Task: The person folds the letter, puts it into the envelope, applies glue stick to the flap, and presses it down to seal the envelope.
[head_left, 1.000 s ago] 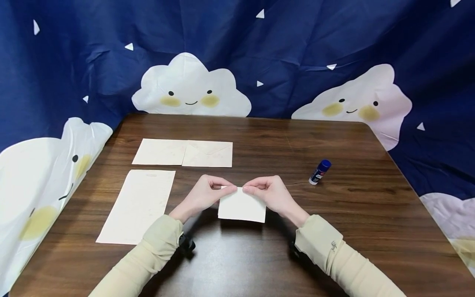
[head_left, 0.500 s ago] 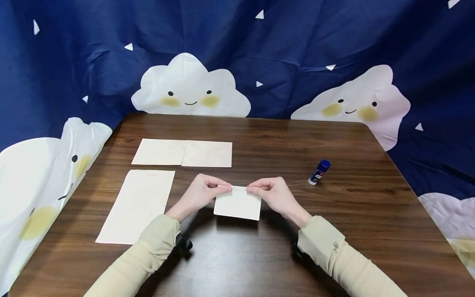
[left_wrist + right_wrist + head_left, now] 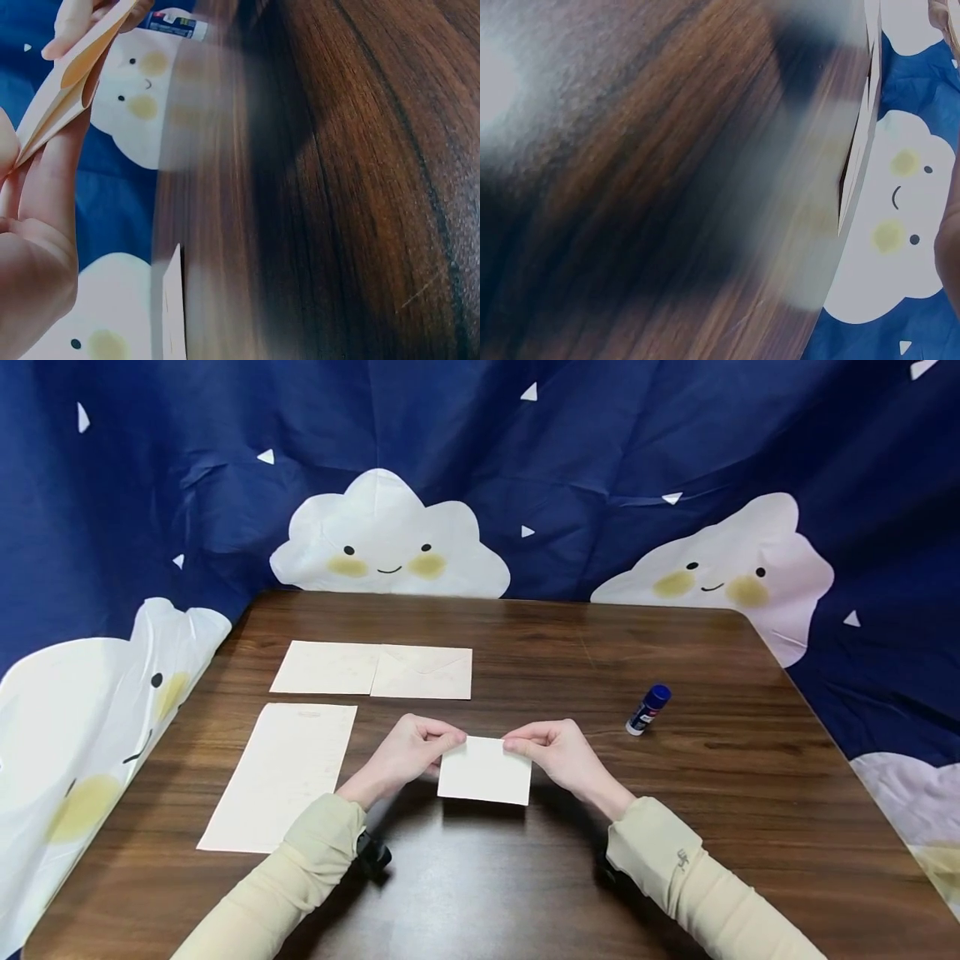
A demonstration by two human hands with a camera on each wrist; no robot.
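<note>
In the head view, a small folded sheet of paper [image 3: 484, 772] hangs above the table, tilted. My left hand [image 3: 405, 756] pinches it near the upper left corner, thumb toward me. At the upper right, my right hand [image 3: 567, 760] pinches it likewise. The left wrist view catches the folded paper [image 3: 58, 101] edge-on, its layers gaping in loops, with the left hand [image 3: 46, 247] beneath. Only a sliver of the right hand [image 3: 951, 240] shows in the right wrist view. Behind the hands lie two envelopes, the left one [image 3: 324, 667] meeting the right one [image 3: 422, 674].
A cream letter sheet [image 3: 281, 777] lies flat on the left of the brown wooden table [image 3: 480, 893]. To the right, a blue-capped glue stick [image 3: 648, 710] is on the tabletop. A blue curtain with clouds [image 3: 390, 539] hangs behind the far edge.
My hands have slid apart along the paper's top edge, from nearly touching thumbs to a wider gap. The paper has shifted slightly left. Both hands keep their pinch.
</note>
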